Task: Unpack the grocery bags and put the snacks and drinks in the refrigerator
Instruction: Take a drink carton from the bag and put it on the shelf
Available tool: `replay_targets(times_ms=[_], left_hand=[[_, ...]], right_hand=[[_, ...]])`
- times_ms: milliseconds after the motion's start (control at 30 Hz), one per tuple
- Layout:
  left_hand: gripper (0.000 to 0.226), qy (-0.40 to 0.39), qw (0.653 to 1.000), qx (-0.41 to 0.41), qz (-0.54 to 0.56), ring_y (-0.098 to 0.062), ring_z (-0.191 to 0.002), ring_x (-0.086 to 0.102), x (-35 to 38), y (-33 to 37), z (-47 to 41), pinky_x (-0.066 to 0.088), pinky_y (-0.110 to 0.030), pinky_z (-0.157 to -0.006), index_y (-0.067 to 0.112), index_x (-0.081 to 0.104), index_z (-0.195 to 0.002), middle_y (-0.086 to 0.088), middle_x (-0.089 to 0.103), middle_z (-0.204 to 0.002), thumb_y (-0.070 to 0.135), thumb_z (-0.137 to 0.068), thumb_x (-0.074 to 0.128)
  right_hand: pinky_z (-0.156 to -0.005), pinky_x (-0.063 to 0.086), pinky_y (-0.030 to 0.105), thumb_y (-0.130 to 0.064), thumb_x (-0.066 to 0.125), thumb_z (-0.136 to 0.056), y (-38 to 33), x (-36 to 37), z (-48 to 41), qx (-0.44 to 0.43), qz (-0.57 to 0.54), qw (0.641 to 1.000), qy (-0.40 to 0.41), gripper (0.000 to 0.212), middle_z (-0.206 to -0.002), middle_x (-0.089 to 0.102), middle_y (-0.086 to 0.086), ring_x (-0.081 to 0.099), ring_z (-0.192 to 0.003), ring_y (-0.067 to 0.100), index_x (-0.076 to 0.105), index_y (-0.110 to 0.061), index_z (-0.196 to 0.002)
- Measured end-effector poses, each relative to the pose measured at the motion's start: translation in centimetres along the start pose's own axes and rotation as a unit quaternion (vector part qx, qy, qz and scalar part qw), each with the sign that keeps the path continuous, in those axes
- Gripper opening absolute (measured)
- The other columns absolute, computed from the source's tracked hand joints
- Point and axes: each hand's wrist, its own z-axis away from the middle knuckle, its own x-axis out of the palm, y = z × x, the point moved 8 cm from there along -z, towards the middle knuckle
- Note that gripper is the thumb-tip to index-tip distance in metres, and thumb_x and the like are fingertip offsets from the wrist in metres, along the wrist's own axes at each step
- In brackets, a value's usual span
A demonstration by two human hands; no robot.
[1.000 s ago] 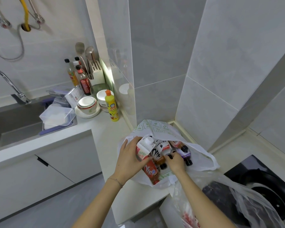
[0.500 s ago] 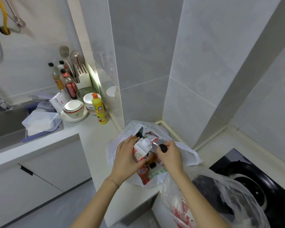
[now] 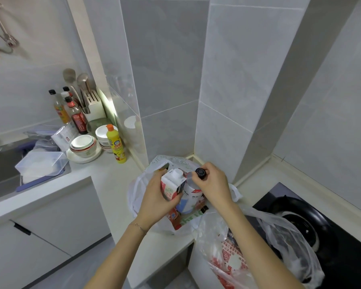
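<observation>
A white grocery bag [image 3: 138, 188] stands open on the counter corner. My left hand [image 3: 154, 202] grips a red-and-white carton [image 3: 170, 185] with a white cap, lifted above the bag. My right hand [image 3: 214, 184] grips a black-capped bottle [image 3: 200, 173] and a white bottle with a blue label [image 3: 189, 198] beside the carton. More red packets [image 3: 173, 217] lie lower in the bag. A clear plastic bag [image 3: 279, 243] with red-printed packets [image 3: 229, 257] sits at the right, over the stove edge.
A black stove [image 3: 313, 222] lies at the right. On the left counter stand a yellow squeeze bottle [image 3: 116, 143], stacked bowls [image 3: 82, 144], sauce bottles [image 3: 76, 115], a knife block [image 3: 93, 105] and a clear plastic box [image 3: 41, 164] by the sink [image 3: 0, 163]. Tiled walls close the corner.
Both hands have risen out of the bag, bringing the carton and the bottles up with them. The view has swung left and down slightly.
</observation>
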Motion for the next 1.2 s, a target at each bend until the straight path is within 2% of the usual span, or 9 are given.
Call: replay_targets(times_ms=[133,233,367,500,633,767,933,1033,1200], left_hand=[[0.054,-0.004,0.996,-0.036,0.083,-0.003,-0.099,0.063,-1.0,0.1,0.2,0.055,-0.027,-0.084,0.029,0.047,-0.115,0.015,0.064,-0.104,0.036,-0.07,0.077],[0.049,0.017,0.993,-0.042,0.111,-0.005,-0.096,0.064,-2.2,0.6,0.7,0.056,-0.031,-0.083,0.021,0.049,-0.113,0.012,0.064,-0.102,0.026,-0.072,0.076],[0.045,0.016,0.992,-0.045,0.115,0.0,-0.09,0.063,-3.3,1.9,1.9,0.055,-0.027,-0.078,0.022,0.049,-0.113,0.015,0.064,-0.101,0.009,-0.08,0.077],[0.048,0.036,0.991,-0.044,0.121,0.005,-0.091,0.062,-4.4,3.4,5.0,0.05,-0.013,-0.073,0.017,0.048,-0.12,0.008,0.061,-0.108,0.006,-0.081,0.075],[0.048,0.086,0.99,-0.058,0.097,0.004,-0.084,0.062,-5.5,4.3,9.7,0.053,-0.018,-0.068,0.024,0.047,-0.116,0.019,0.062,-0.097,0.006,-0.081,0.075],[0.049,0.175,0.977,-0.087,0.086,0.008,-0.072,0.058,-6.1,6.0,16.2,0.052,-0.016,-0.06,0.027,0.048,-0.112,0.009,0.061,-0.094,0.002,-0.08,0.075],[0.053,0.286,0.947,-0.118,0.09,0.013,-0.086,0.059,-8.1,8.9,26.4,0.048,-0.008,-0.064,0.031,0.048,-0.119,0.007,0.06,-0.113,0.009,-0.08,0.076],[0.057,0.342,0.929,-0.125,0.064,0.009,-0.094,0.06,-10.3,10.8,33.1,0.05,-0.012,-0.072,0.036,0.045,-0.12,0.011,0.06,-0.116,0.015,-0.079,0.078],[0.061,0.435,0.893,-0.118,0.004,-0.003,-0.096,0.062,-13.9,14.8,44.8,0.052,-0.019,-0.079,0.022,0.038,-0.121,0.005,0.059,-0.115,0.016,-0.077,0.079]], right_hand=[[-0.054,0.035,0.014,-0.03,0.072,-0.084,-2.3,-1.4,1.3,-0.033,-0.053,0.998,0.017,0.023,-0.065,0.051,-0.013,0.047,-0.057,0.004,0.056,-0.013,-0.08],[-0.055,0.035,0.012,-0.03,0.073,-0.084,-4.2,-2.6,2.4,-0.061,-0.065,0.995,0.04,0.023,-0.064,0.048,-0.016,0.049,-0.061,-0.001,0.056,-0.015,-0.08],[-0.058,0.034,0.01,-0.029,0.076,-0.081,-5.8,-3.8,4.0,-0.083,-0.08,0.991,0.063,0.024,-0.064,0.047,-0.018,0.048,-0.066,-0.001,0.052,-0.023,-0.077],[-0.057,0.035,0.015,-0.035,0.075,-0.08,-7.1,-4.1,5.8,-0.117,-0.083,0.989,0.039,0.026,-0.067,0.049,-0.013,0.043,-0.063,0.006,0.052,-0.023,-0.076],[-0.059,0.039,0.024,-0.04,0.073,-0.079,-8.1,-4.4,7.8,-0.138,-0.138,0.981,0.014,0.03,-0.067,0.053,-0.006,0.045,-0.064,0.01,0.053,-0.017,-0.074],[-0.06,0.038,0.015,-0.033,0.072,-0.083,-9.9,-3.4,11.5,-0.18,-0.171,0.966,-0.077,0.025,-0.071,0.054,-0.008,0.048,-0.068,0.005,0.052,-0.02,-0.076],[-0.065,0.041,0.024,-0.035,0.071,-0.084,-13.9,-2.7,18.3,-0.255,-0.194,0.932,-0.167,0.03,-0.077,0.057,0.002,0.052,-0.074,0.015,0.057,-0.008,-0.082],[-0.061,0.037,0.022,-0.034,0.07,-0.085,-17.6,-2.2,23.5,-0.295,-0.223,0.898,-0.239,0.029,-0.073,0.054,0.001,0.049,-0.071,0.016,0.055,-0.011,-0.08],[-0.059,0.038,0.023,-0.031,0.071,-0.085,-23.6,-1.6,33.2,-0.33,-0.301,0.829,-0.337,0.026,-0.07,0.055,0.004,0.049,-0.066,0.017,0.057,-0.011,-0.078]])
